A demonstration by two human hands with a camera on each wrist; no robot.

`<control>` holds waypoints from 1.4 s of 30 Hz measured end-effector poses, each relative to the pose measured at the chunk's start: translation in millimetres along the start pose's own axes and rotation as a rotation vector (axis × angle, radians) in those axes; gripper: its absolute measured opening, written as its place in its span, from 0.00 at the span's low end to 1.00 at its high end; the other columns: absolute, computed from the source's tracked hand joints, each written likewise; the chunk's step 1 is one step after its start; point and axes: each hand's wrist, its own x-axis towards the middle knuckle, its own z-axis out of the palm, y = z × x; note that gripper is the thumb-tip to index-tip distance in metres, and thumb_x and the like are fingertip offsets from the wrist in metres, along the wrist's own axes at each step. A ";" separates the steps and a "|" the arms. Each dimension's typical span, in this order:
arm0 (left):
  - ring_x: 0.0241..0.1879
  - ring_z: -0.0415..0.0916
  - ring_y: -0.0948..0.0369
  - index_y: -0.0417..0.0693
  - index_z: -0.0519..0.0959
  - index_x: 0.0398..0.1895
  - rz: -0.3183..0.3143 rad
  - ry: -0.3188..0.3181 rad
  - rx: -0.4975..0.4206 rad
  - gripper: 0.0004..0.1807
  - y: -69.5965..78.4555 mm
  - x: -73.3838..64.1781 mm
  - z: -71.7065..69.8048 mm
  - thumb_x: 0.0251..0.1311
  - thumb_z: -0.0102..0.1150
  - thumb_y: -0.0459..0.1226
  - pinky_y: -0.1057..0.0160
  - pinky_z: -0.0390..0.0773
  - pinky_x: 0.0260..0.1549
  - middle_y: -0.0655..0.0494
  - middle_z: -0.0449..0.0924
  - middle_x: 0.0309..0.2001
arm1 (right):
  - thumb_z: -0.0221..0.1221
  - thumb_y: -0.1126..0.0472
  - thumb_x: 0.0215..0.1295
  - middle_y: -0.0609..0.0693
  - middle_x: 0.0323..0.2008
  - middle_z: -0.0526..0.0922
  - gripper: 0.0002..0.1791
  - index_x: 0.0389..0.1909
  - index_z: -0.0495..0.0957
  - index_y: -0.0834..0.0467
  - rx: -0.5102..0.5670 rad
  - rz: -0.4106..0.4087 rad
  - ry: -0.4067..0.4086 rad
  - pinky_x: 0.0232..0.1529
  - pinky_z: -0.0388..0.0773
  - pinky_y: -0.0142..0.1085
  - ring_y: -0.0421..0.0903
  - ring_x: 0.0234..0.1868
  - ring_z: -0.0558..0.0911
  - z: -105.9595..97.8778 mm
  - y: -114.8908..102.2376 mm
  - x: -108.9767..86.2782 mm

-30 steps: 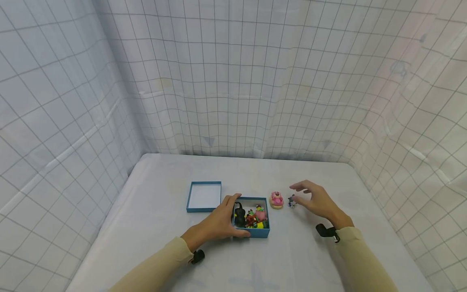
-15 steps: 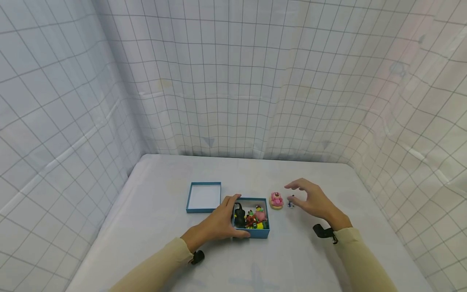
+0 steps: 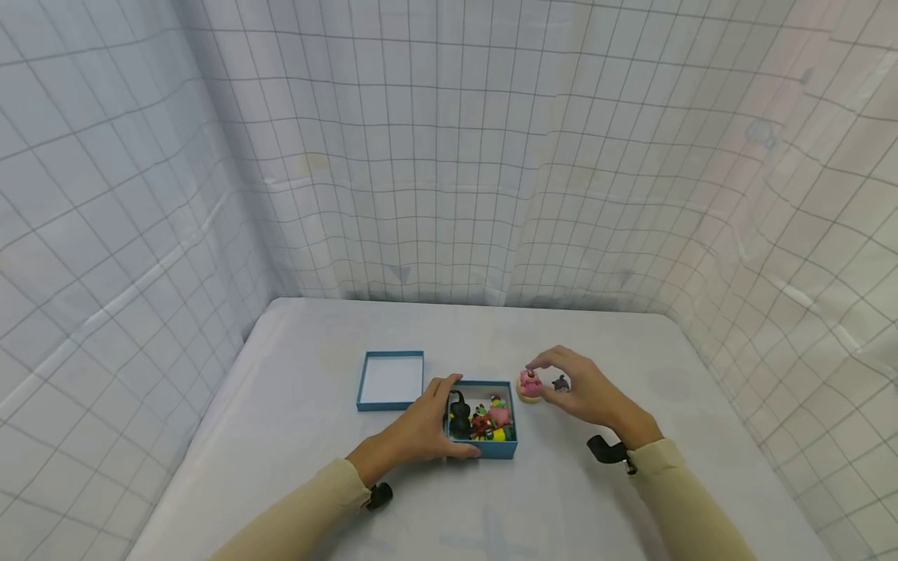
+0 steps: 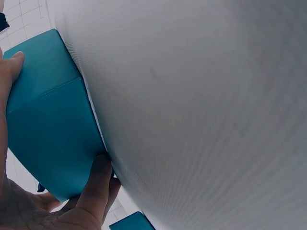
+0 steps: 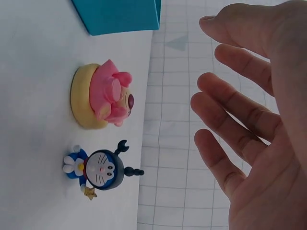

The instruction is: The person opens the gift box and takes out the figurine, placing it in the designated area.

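Table, box, lid, pink toy, blue toy

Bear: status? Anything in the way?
Left grip holds box. Right grip open near bear, no contact. Bear on table between box and blue figure; nothing visible blocking right grip.

Centre of white-covered table: blue rectangular box. Inside: black toy at left, red toy mid, pink toy at right. Left of box, slightly farther back, apart: shallow blue rectangular lid. Just right of box: pink bear figurine on round yellow base. Beyond it, rightward: blue-and-white cat figurine. Around box's left side: left hand. Above both figurines: right hand.
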 end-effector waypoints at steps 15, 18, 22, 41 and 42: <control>0.73 0.81 0.45 0.48 0.55 0.96 -0.006 0.000 0.009 0.75 2.9 0.4 -0.7 0.55 0.89 0.67 0.33 0.84 0.76 0.39 0.68 0.84 | 0.77 0.61 0.77 0.48 0.66 0.89 0.21 0.68 0.88 0.55 0.060 0.005 -0.177 0.71 0.89 0.56 0.51 0.67 0.89 13.0 -27.9 20.9; 0.72 0.81 0.45 0.48 0.55 0.96 0.002 0.002 0.009 0.74 2.3 0.4 -1.0 0.56 0.89 0.67 0.33 0.84 0.75 0.38 0.69 0.84 | 0.76 0.60 0.79 0.48 0.67 0.88 0.22 0.70 0.87 0.54 0.077 0.009 -0.225 0.72 0.88 0.56 0.52 0.69 0.88 14.6 -32.7 25.6; 0.72 0.81 0.44 0.47 0.55 0.96 0.010 0.003 0.005 0.74 1.5 0.4 -1.4 0.56 0.89 0.66 0.34 0.85 0.74 0.37 0.68 0.84 | 0.75 0.59 0.81 0.53 0.70 0.87 0.25 0.74 0.85 0.57 0.133 0.012 -0.287 0.69 0.90 0.60 0.56 0.71 0.88 17.9 -38.7 30.7; 0.67 0.82 0.50 0.44 0.54 0.96 0.053 -0.007 -0.018 0.74 2.0 -2.0 -3.2 0.58 0.89 0.64 0.41 0.87 0.69 0.39 0.70 0.81 | 0.73 0.52 0.83 0.52 0.76 0.85 0.33 0.82 0.79 0.57 0.120 -0.042 -0.560 0.72 0.88 0.49 0.52 0.70 0.88 39.1 -61.9 60.0; 0.68 0.82 0.50 0.44 0.54 0.96 0.053 -0.008 -0.019 0.74 2.1 -2.3 -3.4 0.58 0.89 0.65 0.41 0.87 0.69 0.39 0.70 0.82 | 0.73 0.52 0.83 0.53 0.76 0.85 0.33 0.82 0.79 0.58 0.118 -0.043 -0.563 0.72 0.88 0.49 0.53 0.70 0.88 39.8 -62.5 60.9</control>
